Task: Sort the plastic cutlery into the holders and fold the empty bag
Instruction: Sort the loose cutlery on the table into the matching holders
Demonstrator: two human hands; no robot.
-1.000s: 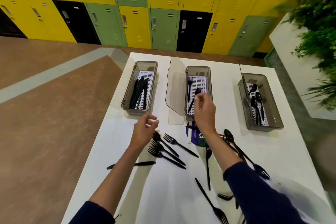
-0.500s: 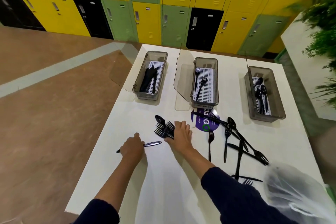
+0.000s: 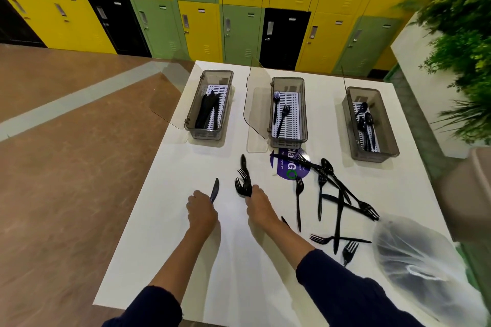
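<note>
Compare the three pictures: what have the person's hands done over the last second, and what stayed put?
The right hand left the middle holder, drew back toward the person and gripped a bunch of forks. The left hand came down on the knife, gripped it and turned it from crosswise to pointing at the holders. The left holder, right holder, loose cutlery and bag stayed put.

The middle holder (image 3: 286, 142), smoky plastic with its lid raised, holds two black forks; the knife holder (image 3: 206, 134) stands left of it, the spoon holder (image 3: 372, 157) right of it; loose cutlery (image 3: 337, 194) lies crossed just in front-right of it; front-left of it, the left hand (image 3: 202, 210) grips a knife (image 3: 214, 190) and the right hand (image 3: 259, 203) a bunch of forks (image 3: 244, 184); the crumpled translucent bag (image 3: 422, 268) lies further front-right.
</note>
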